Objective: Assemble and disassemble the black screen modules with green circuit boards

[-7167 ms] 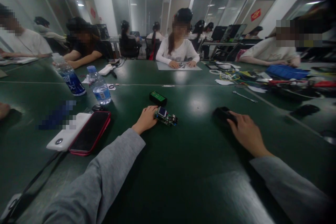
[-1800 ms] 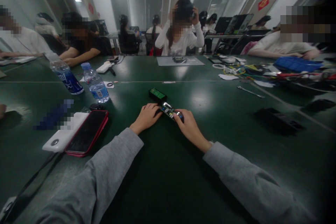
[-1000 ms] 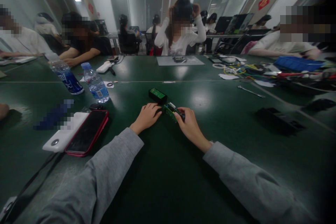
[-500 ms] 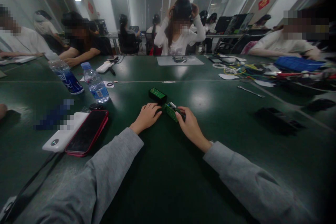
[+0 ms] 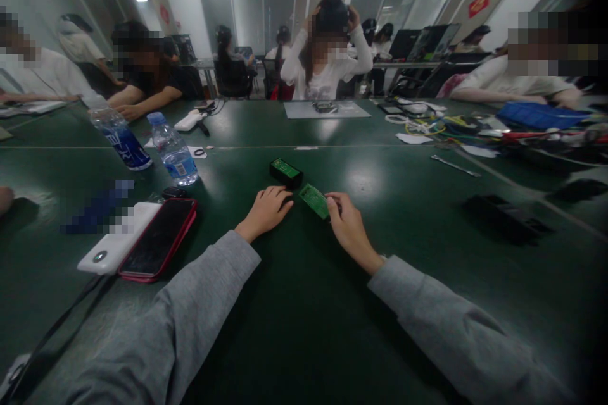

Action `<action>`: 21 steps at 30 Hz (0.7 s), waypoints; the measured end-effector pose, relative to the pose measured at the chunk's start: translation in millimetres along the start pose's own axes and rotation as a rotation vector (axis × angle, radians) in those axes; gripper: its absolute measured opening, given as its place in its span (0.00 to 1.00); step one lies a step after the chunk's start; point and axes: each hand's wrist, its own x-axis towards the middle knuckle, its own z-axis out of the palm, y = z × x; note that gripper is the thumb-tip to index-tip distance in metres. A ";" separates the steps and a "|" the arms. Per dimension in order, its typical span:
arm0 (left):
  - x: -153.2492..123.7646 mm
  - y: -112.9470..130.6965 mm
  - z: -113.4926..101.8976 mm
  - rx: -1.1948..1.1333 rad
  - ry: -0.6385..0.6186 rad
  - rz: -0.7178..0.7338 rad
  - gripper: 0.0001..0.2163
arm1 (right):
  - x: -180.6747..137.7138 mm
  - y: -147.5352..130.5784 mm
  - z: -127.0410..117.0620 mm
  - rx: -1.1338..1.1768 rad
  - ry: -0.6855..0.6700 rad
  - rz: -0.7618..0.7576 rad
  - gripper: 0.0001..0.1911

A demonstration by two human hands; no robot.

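Note:
My right hand [image 5: 349, 221] pinches the right end of a green circuit board [image 5: 313, 200] between thumb and fingers. The board is held tilted over the table, its flat green face turned up towards me. To its left, my left hand [image 5: 266, 210] rests palm down on the tabletop, fingers stretched forward and holding nothing that I can see. Just beyond those fingertips lies a black case [image 5: 285, 173] with another green board showing in its top. Whether the left fingertips touch the case cannot be made out.
On the left of the green table [image 5: 304, 304] are a phone [image 5: 159, 237], a white power bank [image 5: 116, 242] and two bottles [image 5: 175, 152]. A dark plastic part [image 5: 506, 218] and a wrench [image 5: 456, 166] lie right, below tangled cables [image 5: 444, 126]. People sit around.
My right hand has turned the circuit board so its flat green face shows more fully, hiding the parts seen on its other side. The left hand has barely moved and is now apart from the board.

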 end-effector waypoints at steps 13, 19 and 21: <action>-0.1 0.7 -0.5 0.007 0.005 0.007 0.19 | 1.9 6.3 0.9 0.033 0.007 0.040 0.20; -0.9 0.6 -1.1 0.006 -0.005 0.004 0.19 | 2.8 9.5 0.8 0.063 0.019 0.060 0.20; -0.9 0.1 -0.7 0.005 -0.004 0.007 0.19 | 3.7 11.5 1.1 0.073 0.034 0.070 0.21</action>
